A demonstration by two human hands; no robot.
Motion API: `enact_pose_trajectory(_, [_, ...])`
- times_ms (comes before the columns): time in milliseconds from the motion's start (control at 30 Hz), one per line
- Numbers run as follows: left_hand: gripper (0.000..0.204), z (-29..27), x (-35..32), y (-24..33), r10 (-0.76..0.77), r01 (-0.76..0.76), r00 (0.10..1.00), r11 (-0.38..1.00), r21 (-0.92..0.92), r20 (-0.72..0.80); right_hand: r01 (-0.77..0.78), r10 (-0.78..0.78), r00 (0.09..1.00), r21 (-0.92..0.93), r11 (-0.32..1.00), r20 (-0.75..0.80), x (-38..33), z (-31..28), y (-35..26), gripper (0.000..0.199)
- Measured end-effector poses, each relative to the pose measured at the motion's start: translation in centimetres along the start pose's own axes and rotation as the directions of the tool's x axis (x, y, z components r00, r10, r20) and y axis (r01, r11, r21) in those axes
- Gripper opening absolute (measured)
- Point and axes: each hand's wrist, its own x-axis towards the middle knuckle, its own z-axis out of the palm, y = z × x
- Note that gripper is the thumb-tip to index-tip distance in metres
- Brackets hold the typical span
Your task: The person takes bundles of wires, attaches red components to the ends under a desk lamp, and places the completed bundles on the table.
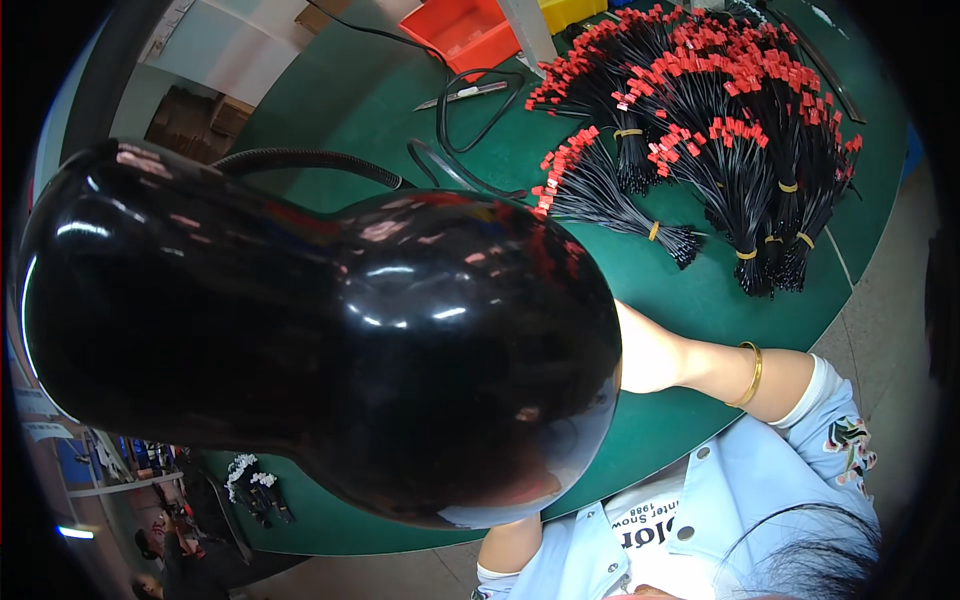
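A large glossy black rounded housing (470, 270), narrower in the middle and perhaps a lamp head, fills the left and centre of the view and covers the work spot. My right hand (645, 350) reaches behind its right edge. Only the brightly lit wrist side of that hand shows; its fingers are hidden, so I cannot see what they hold. Of my left arm (512, 545), a short stretch appears below the housing, and the hand is hidden behind it. Beyond my right hand lie several bundles of black wires (745, 190) with red connectors, tied with yellowish bands.
A ribbed black hose (315, 160) and a black cable (440, 110) run over the green table (370, 70). A cutter knife (470, 94) lies near an orange-red bin (465, 35) and a yellow bin (570, 12). White-ended wire bundles (262, 490) sit at lower left.
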Motion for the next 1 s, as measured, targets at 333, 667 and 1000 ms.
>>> enact_pose_trajectory(333, [0.031,1.1,0.1,0.3,0.101,-0.1,0.995,0.994,0.035,-0.016,0.007,-0.013,1.0,-0.185,0.983,-0.028,-0.1,0.2,-0.2,0.026])
enact_pose_trajectory(667, [0.035,0.4,0.2,0.3,-0.048,0.062,0.996,0.978,-0.199,0.074,0.043,-0.043,0.999,-0.193,0.98,0.004,-0.2,0.0,0.1,0.024])
enact_pose_trajectory(1000, [0.031,0.4,0.2,0.4,-0.106,0.11,0.994,0.953,-0.281,0.03,0.016,-0.016,1.0,-0.044,0.999,0.017,0.1,-0.2,0.2,0.027])
